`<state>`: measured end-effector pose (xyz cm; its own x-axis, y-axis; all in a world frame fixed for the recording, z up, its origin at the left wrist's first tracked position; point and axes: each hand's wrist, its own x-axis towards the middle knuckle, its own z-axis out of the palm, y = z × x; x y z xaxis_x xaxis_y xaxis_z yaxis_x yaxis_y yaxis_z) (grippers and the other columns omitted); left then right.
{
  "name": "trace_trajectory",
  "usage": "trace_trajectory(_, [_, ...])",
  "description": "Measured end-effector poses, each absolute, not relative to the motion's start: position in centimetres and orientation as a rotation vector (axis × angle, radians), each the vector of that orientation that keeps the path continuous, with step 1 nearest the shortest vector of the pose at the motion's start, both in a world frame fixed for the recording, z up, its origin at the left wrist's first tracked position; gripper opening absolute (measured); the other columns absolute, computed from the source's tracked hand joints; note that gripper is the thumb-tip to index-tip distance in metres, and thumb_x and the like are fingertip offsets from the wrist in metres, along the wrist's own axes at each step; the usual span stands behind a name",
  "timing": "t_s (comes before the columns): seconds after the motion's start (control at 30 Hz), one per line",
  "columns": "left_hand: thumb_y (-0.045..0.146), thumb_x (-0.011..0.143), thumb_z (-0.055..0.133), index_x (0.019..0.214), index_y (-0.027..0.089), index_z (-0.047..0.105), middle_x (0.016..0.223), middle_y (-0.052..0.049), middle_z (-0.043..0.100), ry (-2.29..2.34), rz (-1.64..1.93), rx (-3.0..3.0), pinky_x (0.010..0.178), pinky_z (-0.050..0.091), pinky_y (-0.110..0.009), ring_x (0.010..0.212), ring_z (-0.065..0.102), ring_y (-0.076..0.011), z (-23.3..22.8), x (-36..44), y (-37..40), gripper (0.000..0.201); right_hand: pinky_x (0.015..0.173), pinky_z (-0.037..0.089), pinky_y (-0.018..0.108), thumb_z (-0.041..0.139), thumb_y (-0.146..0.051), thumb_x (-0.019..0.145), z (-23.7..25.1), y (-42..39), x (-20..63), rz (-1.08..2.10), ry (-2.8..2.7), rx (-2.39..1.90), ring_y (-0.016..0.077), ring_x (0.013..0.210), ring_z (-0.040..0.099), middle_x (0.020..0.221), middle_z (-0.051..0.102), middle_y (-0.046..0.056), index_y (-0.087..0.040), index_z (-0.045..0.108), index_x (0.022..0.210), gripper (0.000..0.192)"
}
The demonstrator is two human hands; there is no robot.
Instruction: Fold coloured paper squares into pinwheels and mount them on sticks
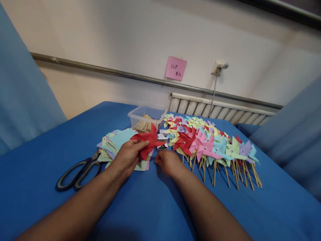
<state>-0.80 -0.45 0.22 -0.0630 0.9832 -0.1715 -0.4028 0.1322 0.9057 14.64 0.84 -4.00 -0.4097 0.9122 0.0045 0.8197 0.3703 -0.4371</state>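
Note:
My left hand [130, 152] pinches a red paper pinwheel [150, 139] near its middle, thumb on top. No stick shows on this pinwheel. My right hand [168, 162] is closed with its fingers curled, just in front of a small open box [162, 146] of dark little pieces, perhaps pins. Whatever its fingertips hold is hidden. Beneath and beside my left hand lies a loose stack of coloured paper sheets [116, 142]. Large dark-handled scissors [80, 172] rest left of the stack, partly under the paper.
Behind the hands stands a clear plastic tub [142, 117] of wooden sticks [144, 124]. Many pinwheels on sticks [205, 147] lie in rows at the right. A blue cloth [155, 204] covers the table. A radiator [200, 106] and metal pipe [125, 74] run along the wall.

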Motion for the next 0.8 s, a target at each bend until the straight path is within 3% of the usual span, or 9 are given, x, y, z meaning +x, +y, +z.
trace_trajectory(0.47, [0.015,0.066,0.076,0.079,0.008,0.072,0.068,-0.009,0.074,1.053,1.314,0.761,0.054,0.055,-0.024,0.056,0.067,-0.0165,0.1,-0.8,-0.6,0.015,0.068,0.038,0.027,0.048,-0.02,0.088,-4.0,1.3,15.7,0.409,-2.405,-1.554,0.0202,0.09,0.064,0.101,0.07,0.008,-0.021,0.068,0.099,0.023])
trace_trajectory(0.8, [0.014,0.065,0.077,0.077,0.007,0.071,0.067,-0.01,0.074,1.033,1.31,0.741,0.054,0.056,-0.025,0.054,0.067,-0.0164,0.2,-0.8,-0.7,0.015,0.075,0.041,0.026,0.05,-0.013,0.085,-3.7,1.3,16.2,0.401,-2.394,-1.599,0.0206,0.096,0.065,0.107,0.069,0.01,-0.02,0.066,0.109,0.029])
